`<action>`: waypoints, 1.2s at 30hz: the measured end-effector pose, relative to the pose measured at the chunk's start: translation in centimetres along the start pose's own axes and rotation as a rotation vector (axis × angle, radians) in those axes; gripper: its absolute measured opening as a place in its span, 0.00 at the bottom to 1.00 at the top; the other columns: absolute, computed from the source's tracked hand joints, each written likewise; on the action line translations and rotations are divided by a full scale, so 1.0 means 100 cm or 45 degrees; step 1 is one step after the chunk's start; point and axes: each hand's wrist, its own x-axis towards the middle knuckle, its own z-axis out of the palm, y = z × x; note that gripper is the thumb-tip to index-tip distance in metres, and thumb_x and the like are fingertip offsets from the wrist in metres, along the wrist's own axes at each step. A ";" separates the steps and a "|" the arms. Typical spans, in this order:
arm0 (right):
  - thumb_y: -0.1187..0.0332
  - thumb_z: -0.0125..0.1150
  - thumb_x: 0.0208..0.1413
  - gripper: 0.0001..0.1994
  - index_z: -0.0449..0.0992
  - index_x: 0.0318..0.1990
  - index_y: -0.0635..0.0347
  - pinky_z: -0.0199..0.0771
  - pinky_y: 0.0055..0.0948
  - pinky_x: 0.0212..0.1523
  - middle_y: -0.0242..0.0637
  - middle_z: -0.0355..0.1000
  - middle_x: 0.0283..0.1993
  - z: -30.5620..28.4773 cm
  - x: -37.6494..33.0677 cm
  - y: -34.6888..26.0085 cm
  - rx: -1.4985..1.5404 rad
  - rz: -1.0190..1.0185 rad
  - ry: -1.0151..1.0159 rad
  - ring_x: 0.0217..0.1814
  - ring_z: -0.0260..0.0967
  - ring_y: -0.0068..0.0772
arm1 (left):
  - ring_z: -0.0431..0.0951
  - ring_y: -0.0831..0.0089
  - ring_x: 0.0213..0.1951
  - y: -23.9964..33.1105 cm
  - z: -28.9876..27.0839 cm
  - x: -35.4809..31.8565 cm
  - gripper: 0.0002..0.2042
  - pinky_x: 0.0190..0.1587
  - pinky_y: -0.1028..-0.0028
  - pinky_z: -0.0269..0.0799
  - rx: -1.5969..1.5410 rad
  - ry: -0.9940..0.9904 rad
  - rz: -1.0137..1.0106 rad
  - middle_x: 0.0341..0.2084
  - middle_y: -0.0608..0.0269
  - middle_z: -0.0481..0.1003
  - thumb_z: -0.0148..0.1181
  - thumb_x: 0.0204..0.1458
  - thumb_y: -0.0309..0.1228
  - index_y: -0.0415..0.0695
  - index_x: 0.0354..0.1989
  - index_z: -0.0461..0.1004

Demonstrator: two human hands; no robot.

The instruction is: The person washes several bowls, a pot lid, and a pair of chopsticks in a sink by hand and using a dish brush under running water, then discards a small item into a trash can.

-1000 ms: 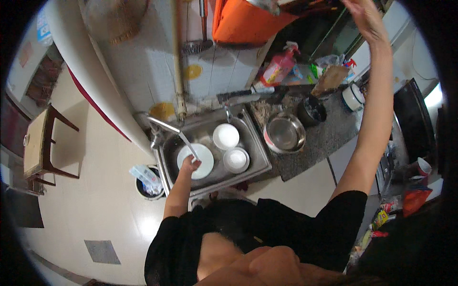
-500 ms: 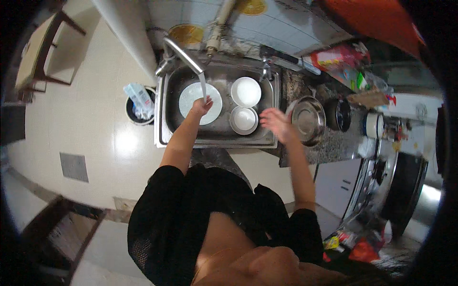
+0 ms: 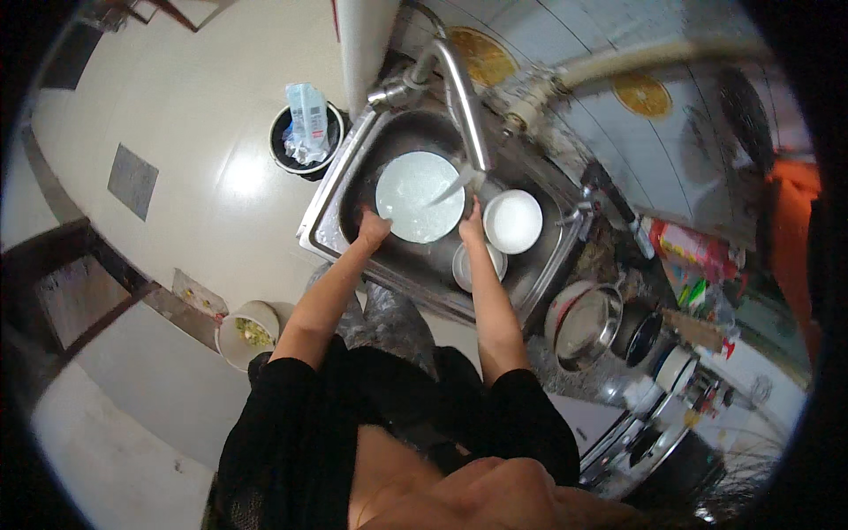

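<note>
Both hands hold a white plate under the tap in the sink.

The left hand (image 3: 371, 228) grips the white plate (image 3: 417, 196) at its lower left rim; the right hand (image 3: 473, 228) clasps its lower right rim. The plate sits between them inside the steel sink (image 3: 329, 208), beneath the tap (image 3: 464, 106), with a white bowl (image 3: 513, 221) just beside it.

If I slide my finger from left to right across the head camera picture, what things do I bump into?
Small pale tub with scraps on the floor → black bin with a plastic packet → left hand → white plate → right hand → white bowl → steel bowl on the counter → red packet
</note>
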 end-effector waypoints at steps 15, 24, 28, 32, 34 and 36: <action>0.73 0.46 0.44 0.18 0.60 0.46 0.62 0.58 0.18 0.27 0.31 0.64 0.35 -0.082 -0.100 -0.023 0.654 0.459 -0.184 0.27 0.59 0.22 | 0.71 0.65 0.35 -0.081 -0.005 0.083 0.14 0.36 0.71 0.70 1.134 -0.449 0.301 0.31 0.56 0.71 0.57 0.33 0.25 0.39 0.33 0.70; 0.72 0.53 0.41 0.21 0.59 0.46 0.63 0.58 0.32 0.41 0.41 0.61 0.37 -0.017 -0.096 -0.100 -0.023 -0.211 -0.338 0.40 0.59 0.38 | 0.61 0.56 0.44 -0.026 -0.012 0.046 0.27 0.46 0.63 0.56 0.504 -0.036 -0.189 0.43 0.47 0.60 0.59 0.32 0.31 0.39 0.44 0.58; 0.71 0.56 0.39 0.28 0.55 0.51 0.54 0.54 0.42 0.44 0.51 0.60 0.44 0.060 -0.053 -0.093 -0.683 -0.822 -0.087 0.48 0.54 0.50 | 0.56 0.49 0.49 0.029 -0.003 -0.002 0.35 0.52 0.58 0.49 0.403 0.422 -0.182 0.48 0.42 0.55 0.60 0.32 0.33 0.39 0.52 0.51; 0.72 0.54 0.38 0.39 0.39 0.59 0.49 0.44 0.43 0.55 0.50 0.47 0.57 0.106 -0.035 -0.073 -0.989 -0.547 -0.573 0.59 0.42 0.50 | 0.50 0.47 0.51 0.033 -0.016 -0.011 0.40 0.52 0.57 0.44 0.438 0.194 0.141 0.49 0.37 0.49 0.58 0.33 0.30 0.40 0.55 0.40; 0.73 0.53 0.37 0.38 0.42 0.59 0.48 0.42 0.42 0.57 0.46 0.44 0.59 0.115 -0.025 -0.071 -1.111 -0.475 -0.635 0.61 0.40 0.48 | 0.47 0.46 0.52 0.033 -0.020 -0.010 0.38 0.53 0.57 0.42 0.398 0.132 0.158 0.50 0.37 0.47 0.55 0.35 0.31 0.41 0.55 0.40; 0.73 0.53 0.37 0.37 0.44 0.58 0.48 0.44 0.40 0.57 0.46 0.44 0.59 0.109 -0.015 -0.064 -1.411 -0.845 -0.615 0.61 0.39 0.47 | 0.46 0.45 0.53 0.027 -0.020 -0.011 0.37 0.54 0.57 0.41 0.395 0.096 0.166 0.51 0.36 0.46 0.55 0.36 0.32 0.42 0.55 0.40</action>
